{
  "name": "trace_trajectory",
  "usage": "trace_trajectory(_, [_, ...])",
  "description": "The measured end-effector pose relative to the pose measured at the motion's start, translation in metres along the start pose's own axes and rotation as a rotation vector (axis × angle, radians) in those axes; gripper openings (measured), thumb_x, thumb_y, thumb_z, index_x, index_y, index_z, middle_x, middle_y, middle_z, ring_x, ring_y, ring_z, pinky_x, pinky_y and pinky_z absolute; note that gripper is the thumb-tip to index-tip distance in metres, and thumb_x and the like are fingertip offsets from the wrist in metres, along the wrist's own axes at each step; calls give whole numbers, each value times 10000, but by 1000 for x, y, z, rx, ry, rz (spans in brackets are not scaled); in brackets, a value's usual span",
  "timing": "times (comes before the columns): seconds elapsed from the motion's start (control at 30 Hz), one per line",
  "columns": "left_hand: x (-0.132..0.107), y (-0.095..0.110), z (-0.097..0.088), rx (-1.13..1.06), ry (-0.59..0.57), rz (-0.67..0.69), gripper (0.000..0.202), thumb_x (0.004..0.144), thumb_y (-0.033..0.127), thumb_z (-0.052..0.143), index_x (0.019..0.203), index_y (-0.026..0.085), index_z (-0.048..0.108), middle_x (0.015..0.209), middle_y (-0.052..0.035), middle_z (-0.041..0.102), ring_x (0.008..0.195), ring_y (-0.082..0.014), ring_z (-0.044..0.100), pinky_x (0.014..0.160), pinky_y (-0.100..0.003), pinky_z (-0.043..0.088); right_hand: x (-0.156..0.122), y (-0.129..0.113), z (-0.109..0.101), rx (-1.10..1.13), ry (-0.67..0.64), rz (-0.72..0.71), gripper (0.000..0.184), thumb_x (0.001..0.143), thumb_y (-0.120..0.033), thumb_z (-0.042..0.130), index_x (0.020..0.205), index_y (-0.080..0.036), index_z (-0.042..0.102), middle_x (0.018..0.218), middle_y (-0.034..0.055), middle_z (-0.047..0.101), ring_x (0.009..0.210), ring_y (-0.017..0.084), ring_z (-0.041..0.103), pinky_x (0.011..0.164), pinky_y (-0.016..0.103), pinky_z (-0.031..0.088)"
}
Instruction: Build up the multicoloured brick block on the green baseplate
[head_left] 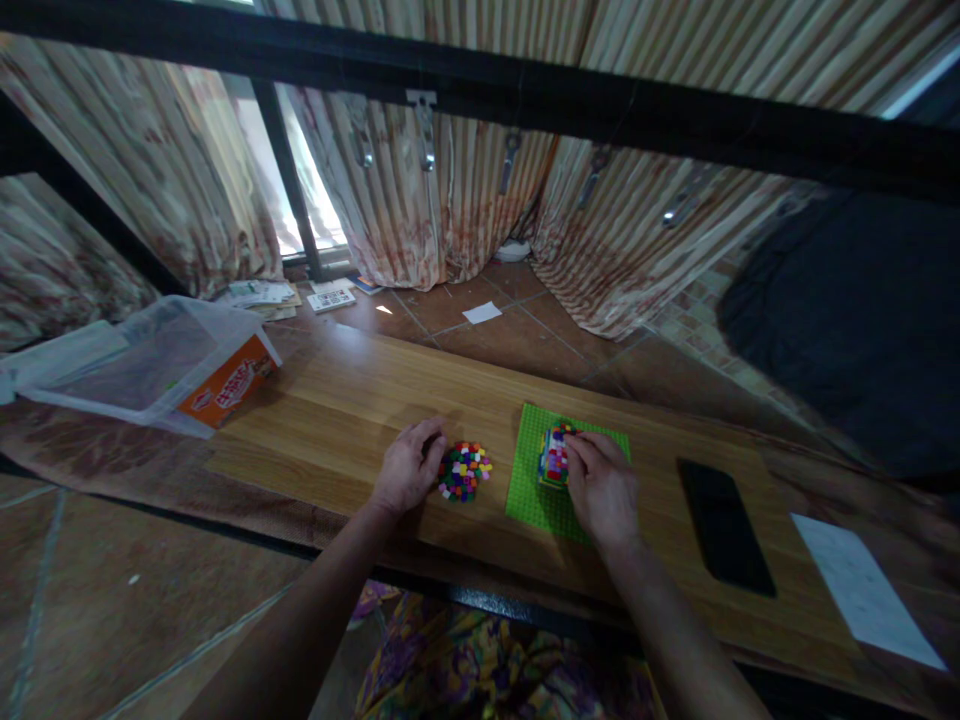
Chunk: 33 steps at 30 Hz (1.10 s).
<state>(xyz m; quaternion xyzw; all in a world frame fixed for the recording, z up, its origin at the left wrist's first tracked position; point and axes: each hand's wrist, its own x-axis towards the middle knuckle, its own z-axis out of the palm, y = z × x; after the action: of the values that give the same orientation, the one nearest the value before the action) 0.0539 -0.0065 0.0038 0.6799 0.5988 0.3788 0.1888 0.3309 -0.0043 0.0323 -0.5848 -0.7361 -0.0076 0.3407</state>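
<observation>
Centre-right, the right hand (604,485), grip unclear, touches a multicoloured plastic-brick block (553,458) on a studded green baseplate (527,486). The half-open left hand (410,466) rests by multicoloured loose bricks (464,472); far left, a translucent bin (124,392), labelled white-on-orange.

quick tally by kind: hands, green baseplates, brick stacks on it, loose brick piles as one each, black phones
hands: 2 (left hand, right hand)
green baseplate: 1
brick stack: 1
loose brick pile: 1
black phone: 1
total: 6

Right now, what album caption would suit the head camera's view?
Right hand at a brick build atop a green baseplate; left hand beside colorful loose pieces.
</observation>
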Motion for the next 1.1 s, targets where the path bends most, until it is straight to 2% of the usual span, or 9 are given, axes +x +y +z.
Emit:
trace_trajectory(0.53, [0,0,0,9,-4,0,312,917,331,454,1156,226,626,1090,-57,701,1038,-205,641,940,-358,521,1,7,2,-49,-59,-54,358,959,-255,371,945,-193,723,959,96,692,903,227,607,877,388,484])
trace_trajectory(0.67, [0,0,0,9,2,-4,314,912,329,455,1145,211,629,1099,-68,698,1044,-212,638,951,-367,515,2,10,2,-54,-88,-71,364,966,-249,367,976,-182,724,986,107,696,911,228,619,863,381,495])
trace_trajectory(0.73, [1,0,1,9,1,1,313,912,325,452,1141,208,629,1091,-67,700,1043,-212,637,947,-370,516,2,8,0,-31,-55,-66,354,972,-269,381,1012,-169,718,1000,113,701,919,229,627,869,385,501])
trace_trajectory(0.9, [0,0,1,4,6,4,299,913,318,459,1134,211,629,1080,-58,700,1039,-202,639,958,-351,507,-14,-14,-11,114,146,1,278,964,-287,463,1054,-163,695,1006,101,710,941,208,650,885,368,515])
trace_trajectory(0.97, [0,0,1,2,1,0,303,917,317,459,1149,211,623,1071,-58,701,1033,-199,640,953,-346,508,-26,-30,-13,181,119,9,234,955,-266,487,1024,-188,697,996,80,713,932,196,657,876,351,516])
trace_trajectory(1.1, [-1,0,1,1,6,8,300,916,309,468,1156,209,618,1095,-63,696,1046,-198,635,968,-346,500,-51,-60,-3,303,-81,13,195,938,-218,504,988,-217,693,959,49,710,905,178,660,839,316,517])
